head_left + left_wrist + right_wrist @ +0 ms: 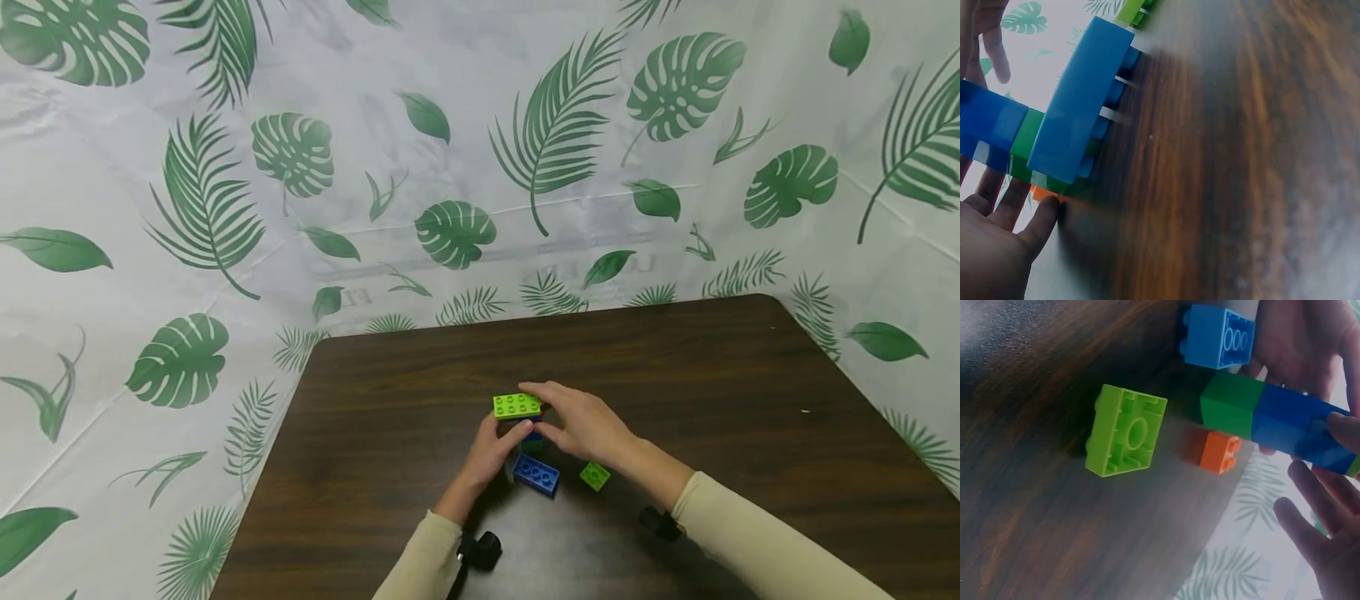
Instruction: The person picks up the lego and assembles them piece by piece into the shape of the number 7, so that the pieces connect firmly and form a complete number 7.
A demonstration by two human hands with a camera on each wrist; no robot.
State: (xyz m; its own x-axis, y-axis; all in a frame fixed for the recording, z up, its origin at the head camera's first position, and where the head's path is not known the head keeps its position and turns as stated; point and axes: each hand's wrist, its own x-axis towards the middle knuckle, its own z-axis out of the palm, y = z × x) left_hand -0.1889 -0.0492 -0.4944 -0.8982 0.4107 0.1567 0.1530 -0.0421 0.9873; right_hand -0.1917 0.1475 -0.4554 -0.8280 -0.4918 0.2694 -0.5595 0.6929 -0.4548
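Both hands are at an upright stack of toy building bricks. On top lies a lime green brick (517, 406), studs up. Below it come blue bricks (1297, 434), then a green brick (1232, 403) at the bottom. My left hand (487, 454) grips the stack, thumb in front and fingers behind. My right hand (588, 423) pinches the top lime brick at its right end, its other fingers spread beside the stack. Near the base lies a loose blue brick (536, 474), tubes showing; a small lime green brick (595, 476) lies right of it, hollow side up.
An orange brick (1219, 452) lies behind the stack, hidden in the head view. The dark wooden table (390, 500) runs back to a leaf-printed cloth (360, 167), which hangs behind and along both sides.
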